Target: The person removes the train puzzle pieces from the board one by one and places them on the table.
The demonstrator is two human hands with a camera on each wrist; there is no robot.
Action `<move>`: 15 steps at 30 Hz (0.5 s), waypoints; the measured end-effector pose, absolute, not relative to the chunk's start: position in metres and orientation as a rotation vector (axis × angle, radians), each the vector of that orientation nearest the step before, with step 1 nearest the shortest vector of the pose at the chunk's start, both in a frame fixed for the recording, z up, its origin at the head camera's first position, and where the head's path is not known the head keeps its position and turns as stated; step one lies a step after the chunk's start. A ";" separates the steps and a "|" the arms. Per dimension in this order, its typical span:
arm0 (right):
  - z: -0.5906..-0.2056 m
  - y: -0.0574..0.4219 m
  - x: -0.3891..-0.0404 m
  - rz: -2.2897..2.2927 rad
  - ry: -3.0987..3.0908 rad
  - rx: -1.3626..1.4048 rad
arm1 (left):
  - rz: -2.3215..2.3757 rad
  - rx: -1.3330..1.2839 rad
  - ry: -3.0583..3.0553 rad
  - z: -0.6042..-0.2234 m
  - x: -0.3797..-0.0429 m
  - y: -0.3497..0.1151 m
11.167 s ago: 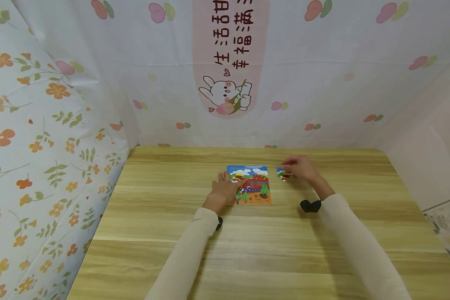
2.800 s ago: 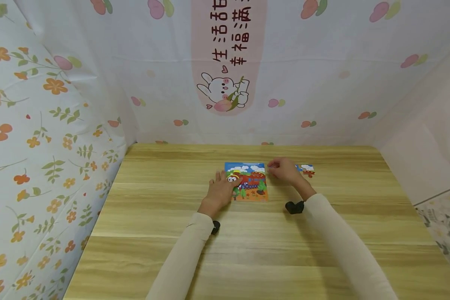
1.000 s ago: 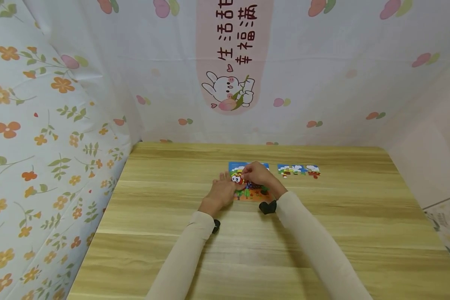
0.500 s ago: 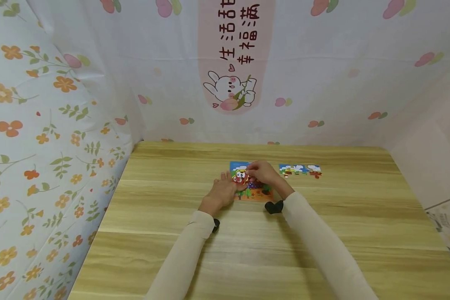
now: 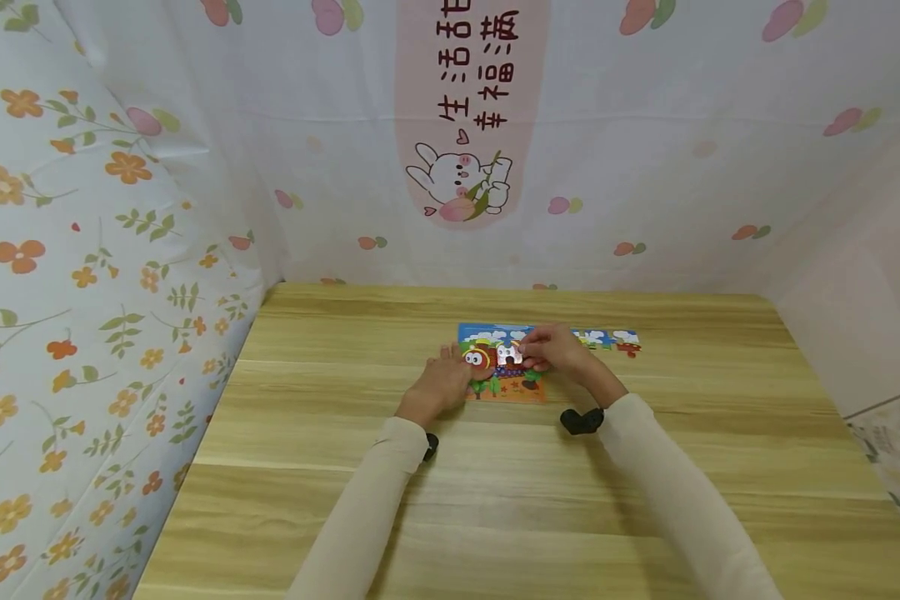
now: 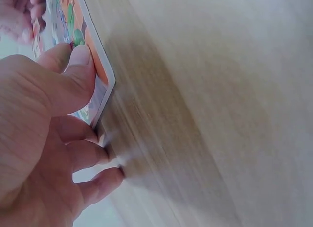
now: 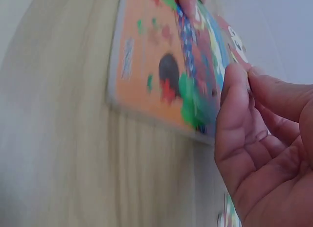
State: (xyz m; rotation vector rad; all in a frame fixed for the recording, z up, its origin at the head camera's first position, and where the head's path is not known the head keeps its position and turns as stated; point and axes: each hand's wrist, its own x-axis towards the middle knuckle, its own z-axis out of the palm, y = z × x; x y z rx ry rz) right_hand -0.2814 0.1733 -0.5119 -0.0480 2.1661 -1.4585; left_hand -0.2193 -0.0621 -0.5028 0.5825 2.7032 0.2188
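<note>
Tabletop (image 5: 450,492) of yellowish wood grain bears a flat, rounded-cornered, multicoloured printed board (image 5: 512,392); the left hand (image 5: 441,387) rests on its edge, fingers loosely spread, while the right hand (image 5: 564,353) pinches a thin, notched jigsaw piece (image 5: 504,353), pale with glare, above it.

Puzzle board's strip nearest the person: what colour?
The near strip is orange, with red, green and dark shapes; best in the right wrist view.

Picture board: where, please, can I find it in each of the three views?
Head: the picture board, slightly right of and below centre.
Left wrist: the picture board, at upper left, partly hidden.
Right wrist: the picture board, at upper middle, blurred.
Shared landmark: the right hand, visible in all three.
</note>
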 end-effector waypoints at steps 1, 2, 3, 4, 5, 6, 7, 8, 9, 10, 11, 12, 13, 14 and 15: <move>-0.512 0.178 -0.280 -1.458 2.162 -0.038 | 0.217 0.582 2.701 -0.503 -0.220 -0.062; -0.511 0.183 -0.279 -1.454 2.163 -0.034 | 0.212 0.582 2.704 -0.503 -0.220 -0.062; -0.511 0.187 -0.278 -1.453 2.163 -0.028 | 0.207 0.582 2.705 -0.503 -0.220 -0.061; -0.511 0.192 -0.277 -1.452 2.165 -0.021 | 0.206 0.580 2.705 -0.503 -0.220 -0.061; -0.511 0.196 -0.277 -1.450 2.166 -0.024 | 0.208 0.576 2.704 -0.503 -0.220 -0.061; -0.511 0.200 -0.276 -1.448 2.166 -0.026 | 0.209 0.572 2.703 -0.502 -0.220 -0.061; -0.511 0.204 -0.275 -1.446 2.165 -0.029 | 0.209 0.570 2.700 -0.502 -0.220 -0.061; -0.512 0.208 -0.274 -1.445 2.164 -0.034 | 0.212 0.568 2.698 -0.501 -0.220 -0.061; -0.513 0.212 -0.273 -1.447 2.162 -0.029 | 0.214 0.568 2.694 -0.501 -0.220 -0.061; -0.514 0.216 -0.273 -1.447 2.162 -0.027 | 0.216 0.568 2.692 -0.501 -0.220 -0.062; -0.515 0.220 -0.272 -1.446 2.162 -0.029 | 0.219 0.568 2.691 -0.501 -0.219 -0.062; -0.516 0.224 -0.271 -1.447 2.162 -0.032 | 0.221 0.568 2.689 -0.501 -0.219 -0.062; -0.516 0.227 -0.270 -1.451 2.162 -0.033 | 0.222 0.570 2.691 -0.501 -0.219 -0.062; -0.516 0.231 -0.270 -1.454 2.165 -0.031 | 0.224 0.572 2.692 -0.501 -0.219 -0.062; -0.516 0.234 -0.269 -1.457 2.166 -0.032 | 0.223 0.574 2.691 -0.501 -0.219 -0.063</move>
